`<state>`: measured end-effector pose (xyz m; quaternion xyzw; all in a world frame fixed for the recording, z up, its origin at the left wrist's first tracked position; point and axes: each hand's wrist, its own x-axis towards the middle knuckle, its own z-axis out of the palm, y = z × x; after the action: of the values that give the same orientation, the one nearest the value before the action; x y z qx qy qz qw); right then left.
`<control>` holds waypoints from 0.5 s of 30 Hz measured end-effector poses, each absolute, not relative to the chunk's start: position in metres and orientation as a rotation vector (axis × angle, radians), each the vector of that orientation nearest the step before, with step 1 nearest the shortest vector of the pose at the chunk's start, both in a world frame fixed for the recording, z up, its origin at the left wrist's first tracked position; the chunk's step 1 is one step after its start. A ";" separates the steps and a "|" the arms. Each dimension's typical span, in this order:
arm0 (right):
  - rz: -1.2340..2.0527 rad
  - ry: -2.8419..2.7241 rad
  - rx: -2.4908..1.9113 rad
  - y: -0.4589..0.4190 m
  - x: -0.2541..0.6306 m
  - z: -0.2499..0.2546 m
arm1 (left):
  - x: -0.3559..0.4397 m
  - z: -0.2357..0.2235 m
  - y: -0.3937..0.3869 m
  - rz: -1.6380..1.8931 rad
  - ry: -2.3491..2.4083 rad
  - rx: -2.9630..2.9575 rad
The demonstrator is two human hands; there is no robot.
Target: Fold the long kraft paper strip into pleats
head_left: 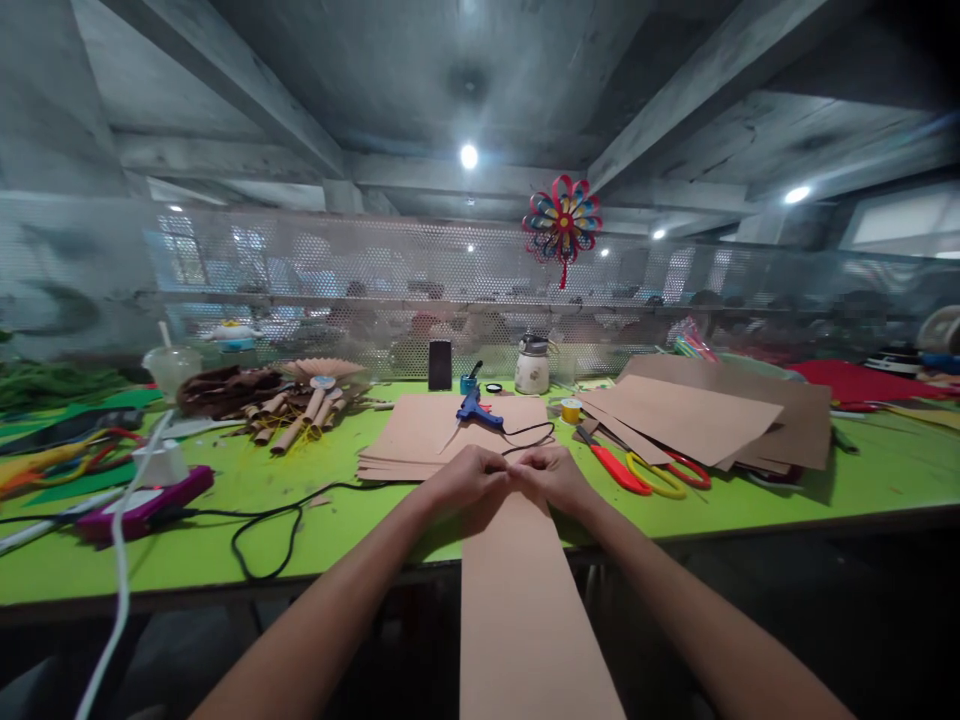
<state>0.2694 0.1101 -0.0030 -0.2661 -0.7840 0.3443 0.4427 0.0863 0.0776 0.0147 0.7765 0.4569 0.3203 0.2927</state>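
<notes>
A long strip of brown paper (525,610) runs from the green table's front edge down toward me. My left hand (466,476) and my right hand (555,474) meet at its far end, both closed and pinching the strip's top edge, knuckles nearly touching. Just beyond my hands lies a stack of brown paper sheets (420,440) with a blue glue gun (477,410) on it, its black cord looping toward my hands.
Red scissors (609,464) and yellow scissors (658,476) lie right of my hands beside more brown sheets (697,415). Rolled paper tubes (296,415), a pink power strip (142,505) with cables, a yellow tape roll (571,410) and a jar (532,368) stand on the green table (337,540). A mesh screen backs it.
</notes>
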 end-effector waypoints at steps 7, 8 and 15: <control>0.852 -1.965 -0.719 0.105 0.272 0.003 | 0.083 0.014 0.072 0.824 1.196 2.143; 0.823 -1.972 -0.727 0.104 0.273 0.003 | 0.083 0.014 0.072 0.819 1.188 2.138; 0.780 -1.966 -0.716 0.108 0.278 0.000 | 0.085 0.016 0.073 0.798 1.169 2.105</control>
<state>0.2775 0.1081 0.0002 -0.2880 -0.7910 0.3141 0.4390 0.0849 0.0727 0.0157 0.7921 0.4401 0.3003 0.2979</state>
